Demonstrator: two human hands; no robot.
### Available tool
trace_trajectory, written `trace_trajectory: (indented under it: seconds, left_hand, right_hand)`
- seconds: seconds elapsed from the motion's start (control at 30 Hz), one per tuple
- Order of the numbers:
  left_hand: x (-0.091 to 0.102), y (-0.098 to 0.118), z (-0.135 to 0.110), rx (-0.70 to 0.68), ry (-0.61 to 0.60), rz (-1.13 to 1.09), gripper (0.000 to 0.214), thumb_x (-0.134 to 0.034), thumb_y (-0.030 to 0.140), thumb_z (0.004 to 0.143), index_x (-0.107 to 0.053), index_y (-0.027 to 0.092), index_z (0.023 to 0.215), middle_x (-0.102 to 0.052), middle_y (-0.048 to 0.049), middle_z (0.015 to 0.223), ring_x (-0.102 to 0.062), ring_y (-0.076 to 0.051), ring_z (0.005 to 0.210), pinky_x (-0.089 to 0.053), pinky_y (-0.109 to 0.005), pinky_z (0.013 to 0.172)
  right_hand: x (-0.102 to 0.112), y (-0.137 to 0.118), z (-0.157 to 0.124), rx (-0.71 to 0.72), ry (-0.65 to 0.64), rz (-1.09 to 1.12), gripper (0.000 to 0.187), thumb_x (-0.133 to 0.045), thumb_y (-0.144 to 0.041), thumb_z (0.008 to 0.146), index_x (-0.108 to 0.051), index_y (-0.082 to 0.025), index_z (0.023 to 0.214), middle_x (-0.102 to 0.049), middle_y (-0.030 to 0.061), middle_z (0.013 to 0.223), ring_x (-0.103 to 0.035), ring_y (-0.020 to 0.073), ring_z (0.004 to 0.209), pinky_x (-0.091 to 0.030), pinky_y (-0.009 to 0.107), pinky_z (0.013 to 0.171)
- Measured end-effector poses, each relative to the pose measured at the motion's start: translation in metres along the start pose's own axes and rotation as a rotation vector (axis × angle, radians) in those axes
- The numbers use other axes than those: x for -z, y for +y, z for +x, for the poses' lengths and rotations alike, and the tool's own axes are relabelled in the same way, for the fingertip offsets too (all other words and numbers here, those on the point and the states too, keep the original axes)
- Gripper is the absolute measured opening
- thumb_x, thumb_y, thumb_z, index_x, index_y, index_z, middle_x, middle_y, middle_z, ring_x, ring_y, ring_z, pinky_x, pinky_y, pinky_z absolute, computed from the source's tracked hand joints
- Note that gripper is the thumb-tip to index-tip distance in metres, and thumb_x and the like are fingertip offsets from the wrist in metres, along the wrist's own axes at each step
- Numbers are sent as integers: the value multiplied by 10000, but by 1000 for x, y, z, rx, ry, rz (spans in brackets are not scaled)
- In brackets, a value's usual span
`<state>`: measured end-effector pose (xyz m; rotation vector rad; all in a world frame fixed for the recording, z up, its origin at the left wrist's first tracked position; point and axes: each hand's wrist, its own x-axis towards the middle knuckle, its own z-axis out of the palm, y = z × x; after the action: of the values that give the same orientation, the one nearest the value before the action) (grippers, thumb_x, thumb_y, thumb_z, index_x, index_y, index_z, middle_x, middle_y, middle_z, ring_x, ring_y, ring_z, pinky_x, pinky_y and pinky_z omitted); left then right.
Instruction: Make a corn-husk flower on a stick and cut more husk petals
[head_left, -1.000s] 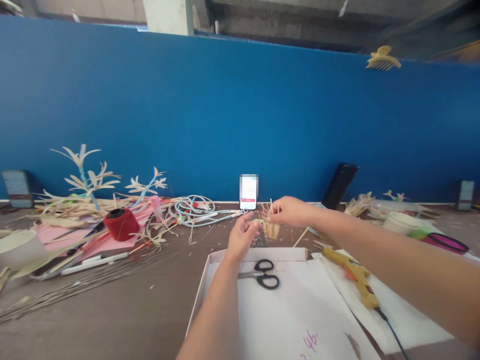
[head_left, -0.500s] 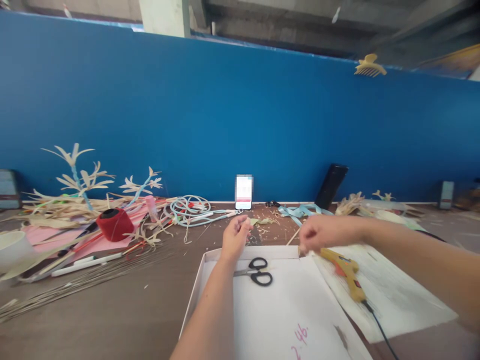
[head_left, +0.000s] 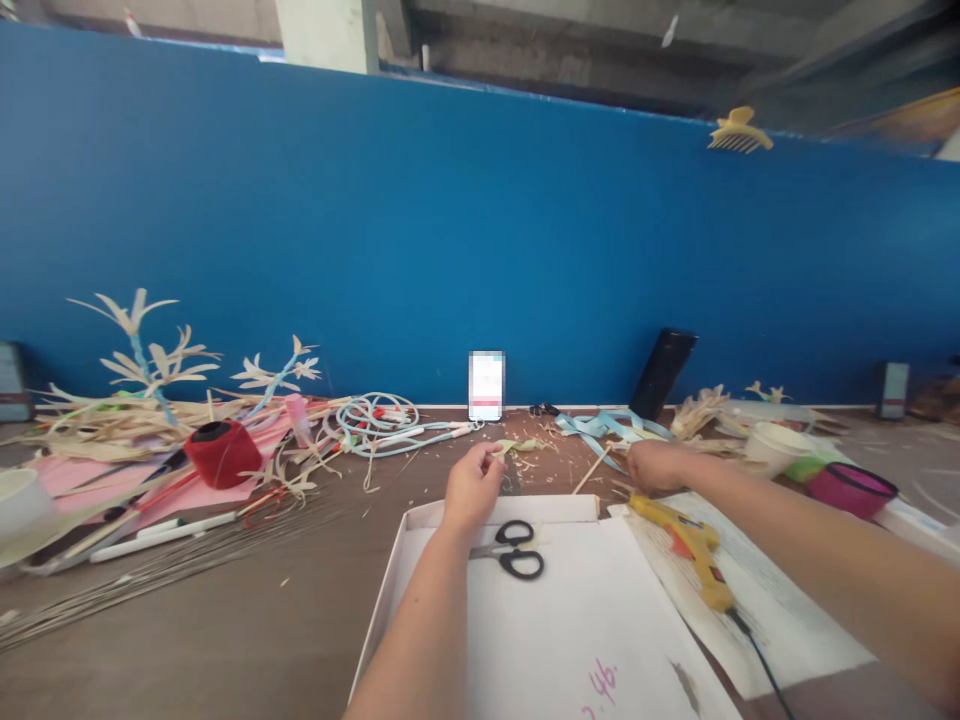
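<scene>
My left hand [head_left: 474, 485] is raised over the back edge of a white cardboard box lid [head_left: 555, 620]. Its fingers are curled together; whatever they pinch is too small to make out. Just behind the fingertips shows a pale green strip [head_left: 520, 446]; whether they touch it I cannot tell. My right hand [head_left: 660, 466] reaches behind the nozzle of a yellow glue gun [head_left: 694, 548], beside a light blue ribbon [head_left: 607, 424]. Its fingers are bent downward and closed, their tips partly hidden. Black-handled scissors [head_left: 519, 550] lie inside the lid near my left forearm.
A lit phone [head_left: 487, 386] leans on the blue partition [head_left: 450, 220]. To the left are a red thread spool [head_left: 223, 455], pale straw flowers [head_left: 154, 360] and coiled blue cord [head_left: 375, 420]. A white cup [head_left: 776, 447] and magenta container [head_left: 853, 490] stand right.
My right hand has moved right and back, from the lid's far corner to beyond the glue gun's nozzle. The cup and magenta container now show. My left hand has barely shifted.
</scene>
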<state>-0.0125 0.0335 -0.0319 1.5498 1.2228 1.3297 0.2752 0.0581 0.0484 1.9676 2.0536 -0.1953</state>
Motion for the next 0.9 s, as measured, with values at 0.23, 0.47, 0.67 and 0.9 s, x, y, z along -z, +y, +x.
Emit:
trace_trajectory:
  seconds: [0.23,0.47,0.67,0.9]
  left_hand:
    - [0,-2,1,-16,-19,75,277,-458,310,815,-606,220,1031,-678,-31,794,-595,-137,666,-432,-236,617]
    - [0,2,0,6,-18,106,265,-452,299,808,-608,232,1011,-676,-15,779,-574,-127,627,-405,-222,577]
    - [-1,-1,1,31,-10,69,242,-478,265,783,-621,241,975,-668,-8,762,-566,-119,610,-402,-215,563]
    - [-2,5,5,102,-6,-192,278,-585,345,726,-636,177,941,-634,-18,715,-546,-105,583,-417,-207,536]
  right_hand:
    - [-7,8,9,-18,-62,118,104,-590,-78,474,-621,-167,518,-573,32,531,-565,201,614,-369,280,561]
    - [13,23,-4,77,-41,433,97,-552,-193,608,-627,-156,658,-628,29,618,-579,140,577,-380,218,518]
    - [28,-1,-17,124,52,659,125,-592,-236,605,-640,-168,699,-587,-1,537,-517,120,511,-332,214,473]
    - [33,-71,-28,169,162,778,132,-594,-251,615,-630,-200,731,-560,-42,546,-486,95,501,-317,198,457]
